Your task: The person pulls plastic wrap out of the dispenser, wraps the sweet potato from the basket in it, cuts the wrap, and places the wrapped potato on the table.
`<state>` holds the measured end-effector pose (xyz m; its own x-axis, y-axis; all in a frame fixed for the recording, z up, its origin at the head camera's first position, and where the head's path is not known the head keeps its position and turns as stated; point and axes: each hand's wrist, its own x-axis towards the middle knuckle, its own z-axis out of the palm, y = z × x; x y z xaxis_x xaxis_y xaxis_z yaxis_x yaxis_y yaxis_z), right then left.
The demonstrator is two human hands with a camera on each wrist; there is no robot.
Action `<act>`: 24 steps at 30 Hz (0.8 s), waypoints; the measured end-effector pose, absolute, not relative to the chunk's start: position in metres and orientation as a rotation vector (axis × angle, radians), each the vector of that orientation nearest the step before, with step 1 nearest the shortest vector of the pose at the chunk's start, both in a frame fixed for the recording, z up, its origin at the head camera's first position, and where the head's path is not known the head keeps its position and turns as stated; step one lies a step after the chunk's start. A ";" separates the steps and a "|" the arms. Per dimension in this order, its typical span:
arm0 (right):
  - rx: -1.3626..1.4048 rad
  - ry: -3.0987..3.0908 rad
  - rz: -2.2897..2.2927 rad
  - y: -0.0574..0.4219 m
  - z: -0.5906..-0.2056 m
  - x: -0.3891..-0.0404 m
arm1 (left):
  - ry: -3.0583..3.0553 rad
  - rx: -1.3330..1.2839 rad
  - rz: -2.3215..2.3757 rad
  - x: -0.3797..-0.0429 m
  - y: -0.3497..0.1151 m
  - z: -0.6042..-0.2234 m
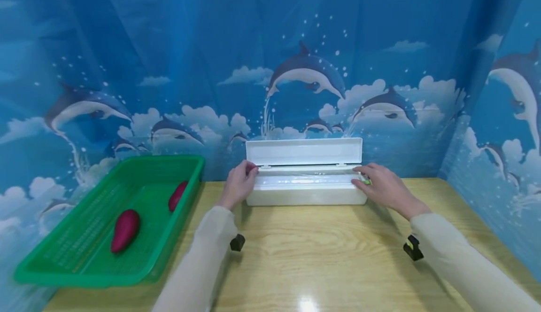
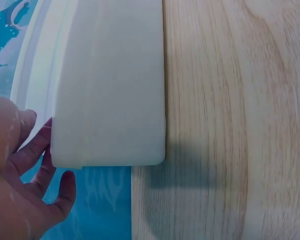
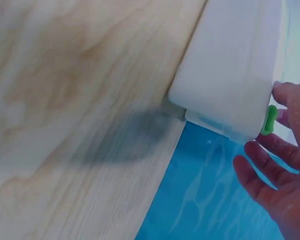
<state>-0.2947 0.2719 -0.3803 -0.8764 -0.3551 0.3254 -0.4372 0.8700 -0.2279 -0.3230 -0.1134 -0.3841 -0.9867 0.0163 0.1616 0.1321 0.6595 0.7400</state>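
Note:
A long white cling film box (image 1: pixel 306 197) stands near the back edge of the wooden table, its hinged lid (image 1: pixel 304 152) tilted up and back. Inside lies a shiny roll of film (image 1: pixel 304 180). My left hand (image 1: pixel 239 183) grips the box's left end between thumb and fingers; in the left wrist view its other fingers (image 2: pixel 65 192) hang loosely bent beside the corner. At the right end, my right hand (image 1: pixel 382 185) holds the rim, thumb on the front side. A small green tab (image 3: pixel 270 120) shows beside its fingers. The fingertips behind the rim are partly hidden.
A green plastic basket (image 1: pixel 156 265) stands on the left, holding two purplish-red, tapered vegetables (image 1: pixel 125 231). Blue dolphin-print sheeting (image 1: pixel 220 67) hangs behind and to the right. The wooden table (image 1: pixel 313 255) extends in front of the box.

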 end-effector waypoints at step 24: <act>0.384 -2.778 0.892 0.269 -0.382 -0.312 | -2.745 -0.253 -1.321 -0.325 -0.128 -0.392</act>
